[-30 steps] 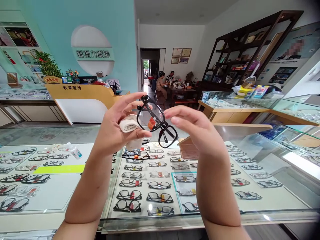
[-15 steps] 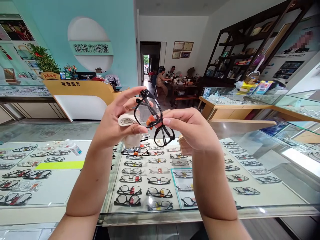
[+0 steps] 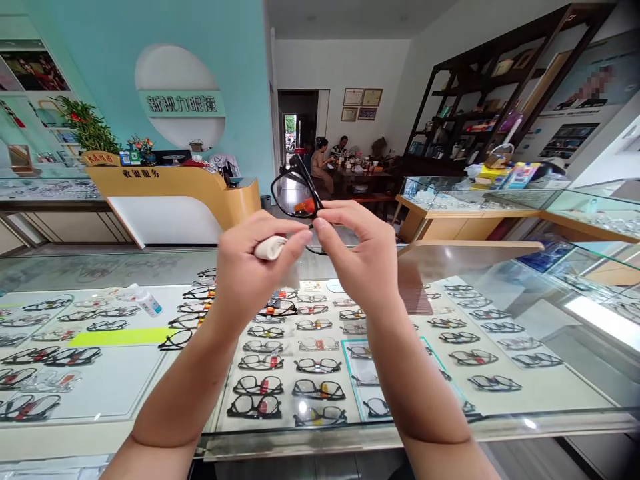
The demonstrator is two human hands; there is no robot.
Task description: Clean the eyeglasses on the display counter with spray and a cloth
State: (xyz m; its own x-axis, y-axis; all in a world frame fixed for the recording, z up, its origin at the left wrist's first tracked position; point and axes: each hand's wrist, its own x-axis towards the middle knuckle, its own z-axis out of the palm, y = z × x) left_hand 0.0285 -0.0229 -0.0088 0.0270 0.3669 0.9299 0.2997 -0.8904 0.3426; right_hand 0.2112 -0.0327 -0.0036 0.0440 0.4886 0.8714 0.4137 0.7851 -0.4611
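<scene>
Black-framed glasses (image 3: 294, 193) with an orange tag on the lens are held up in front of me, tilted, above the counter. My right hand (image 3: 357, 243) pinches the frame near its middle between thumb and fingers, partly covering the lower lens. My left hand (image 3: 257, 260) is closed around a rolled off-white cloth (image 3: 271, 248); a loose end hangs below the fist. The left thumb and forefinger reach the edge of the glasses, but whether they grip the frame I cannot tell.
Below my hands is a glass display counter (image 3: 280, 448) with rows of tagged glasses (image 3: 318, 365). A small white bottle (image 3: 147, 301) stands at the left by a yellow-green strip (image 3: 117, 337). Beyond are a cashier desk (image 3: 165, 190), another glass case (image 3: 440, 207) and seated people (image 3: 323, 167).
The glasses have turned and risen slightly. My left hand has moved from around the upper lens to below it, with its fingers closed in around the cloth.
</scene>
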